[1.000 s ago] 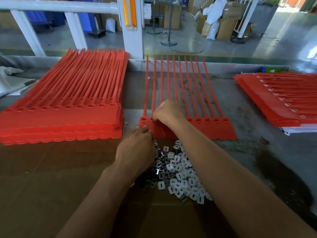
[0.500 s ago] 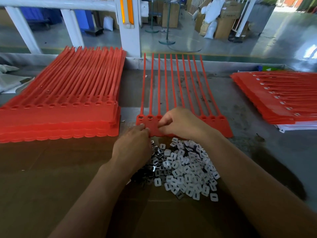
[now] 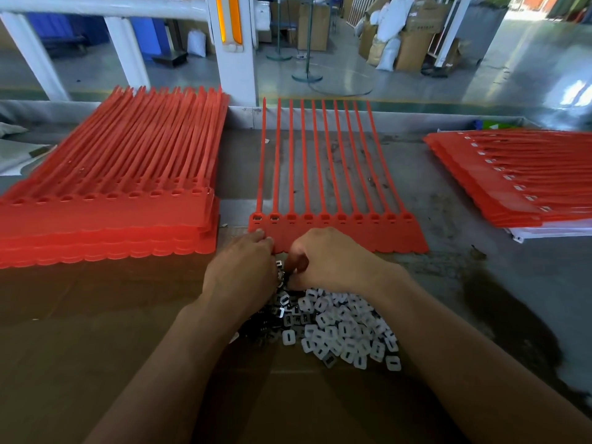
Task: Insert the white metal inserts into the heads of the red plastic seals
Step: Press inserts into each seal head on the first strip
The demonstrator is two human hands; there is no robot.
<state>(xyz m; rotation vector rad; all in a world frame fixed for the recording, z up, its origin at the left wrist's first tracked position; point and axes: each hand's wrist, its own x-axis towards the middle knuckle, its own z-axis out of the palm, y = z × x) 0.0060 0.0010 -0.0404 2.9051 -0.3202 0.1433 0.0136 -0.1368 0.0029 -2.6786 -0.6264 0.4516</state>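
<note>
- The left hand (image 3: pixel 240 274) lies back-up, its fingertips (image 3: pixel 262 235) touching the near left corner of a strip of red seals (image 3: pixel 352 235). What the palm covers is hidden, so I cannot tell whether it holds anything.
- The right hand (image 3: pixel 333 261) sits just beside the left fingertips, fingers curled inward. Their tips meet in shadow, and a pinched insert cannot be made out.
- Just beyond both sets of fingertips is the strip's row of heads (image 3: pixel 342 216). The two sockets nearest the left fingertips show pale inserts, and the others look dark.
- The pile of white metal inserts (image 3: pixel 342 328) lies loose on a cardboard sheet (image 3: pixel 96 347), starting under the right fingertips and spreading back toward the wrists. The left hand covers part of it.
- Well left of the left fingers is a stack of red seals (image 3: pixel 112 193) with open head holes.
- Far right of the right fingers is another stack (image 3: pixel 519 177), cut off by the picture edge, with white bits in its heads.
</note>
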